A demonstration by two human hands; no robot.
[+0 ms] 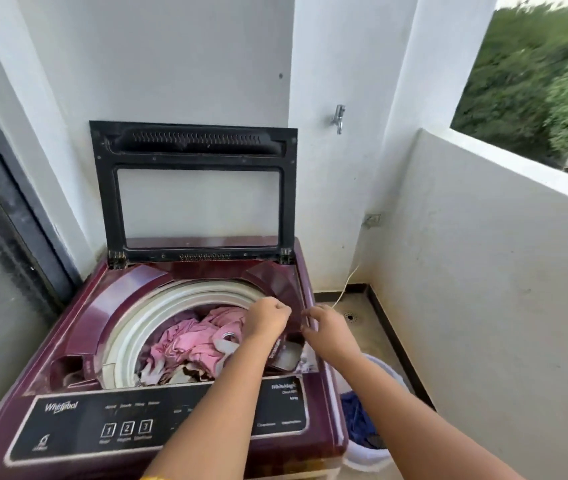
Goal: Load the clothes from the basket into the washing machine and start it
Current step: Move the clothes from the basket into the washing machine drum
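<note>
The top-loading washing machine point(78, 327) stands with its lid point(194, 188) propped upright, and pink clothes point(192, 341) lie heaped in the drum, down and to the left of both hands. The left hand point(268, 318) is curled into a loose fist over the drum's right rim; whether it pinches anything I cannot tell. The right hand point(327, 329), fingers slightly spread, hovers just beside it over the right-side compartment. Lower right, the white basket point(372, 455) holds blue cloth, nearer the right arm

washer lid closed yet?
No, the lid stands upright and open behind the drum, with pink clothes visible inside.
</note>
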